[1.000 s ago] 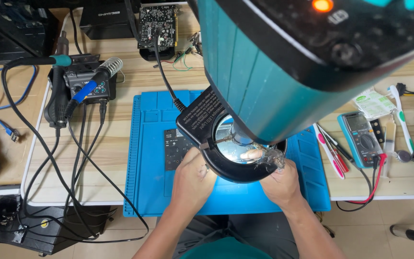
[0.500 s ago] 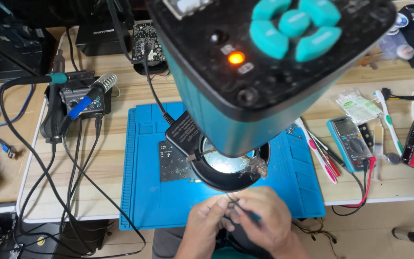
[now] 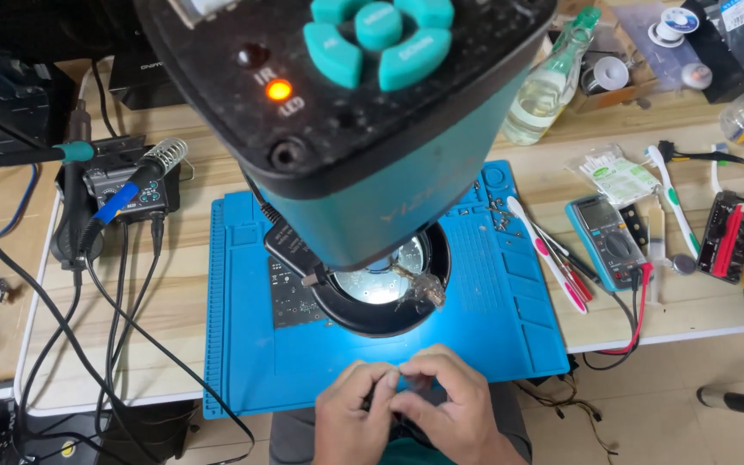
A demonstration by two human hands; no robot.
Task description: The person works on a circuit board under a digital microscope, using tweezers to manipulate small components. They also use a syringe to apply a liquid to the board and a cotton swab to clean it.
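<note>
My left hand (image 3: 350, 413) and my right hand (image 3: 451, 412) meet at the near edge of the blue work mat (image 3: 243, 344), fingertips pinched together. A small dark tool (image 3: 370, 401) shows between them; its kind is unclear. Both hands are well short of the lit ring lens (image 3: 381, 284) of the teal microscope head (image 3: 363, 129), which fills the upper middle of the view. A dark circuit board (image 3: 290, 297) lies on the mat, partly hidden under the lens.
A soldering station (image 3: 118, 185) with a blue-handled iron (image 3: 122, 200) and several black cables (image 3: 105, 310) stands at the left. At the right lie a pink and white brush (image 3: 548, 254), a multimeter (image 3: 609, 241) and a green and white brush (image 3: 669, 194). A clear bottle (image 3: 548, 82) stands behind.
Both hands have drawn back from under the lens to the mat's near edge and closed together. The view has tilted, so the microscope head's top buttons now show.
</note>
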